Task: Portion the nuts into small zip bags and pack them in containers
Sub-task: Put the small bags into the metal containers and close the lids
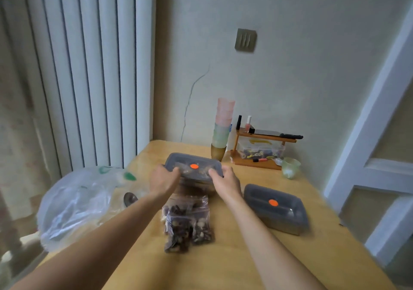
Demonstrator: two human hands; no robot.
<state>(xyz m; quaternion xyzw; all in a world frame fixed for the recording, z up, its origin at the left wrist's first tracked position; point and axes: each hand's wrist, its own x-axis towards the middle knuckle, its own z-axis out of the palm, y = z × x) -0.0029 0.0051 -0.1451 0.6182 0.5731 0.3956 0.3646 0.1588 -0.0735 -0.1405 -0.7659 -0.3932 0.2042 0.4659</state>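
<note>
- A person stands at a wooden tabletop (234,267), both hands on the lid of a grey container (194,166) marked with an orange dot, at the far middle of the surface.
- The left hand (162,181) curls its fingers over the lid's left edge; the right hand (225,181) does the same at the right edge. Each grip appears to be pinching the lid, seemingly to press it home or lift it; which, the blur does not settle.
- Brownish contents show dimly through that lid, suggesting this container is already packed.
- A second grey container (276,208), lid on, sits to the right; its contents cannot be made out.
- Two filled zip bags of nuts (187,222) lie just in front of the held container, portioned but not yet packed.
- A large clear plastic bag (76,202) slumps at the left edge, a spoon (129,198) beside it.
- By this reading, portioning looks mostly done; packing the last bags remains.
</note>
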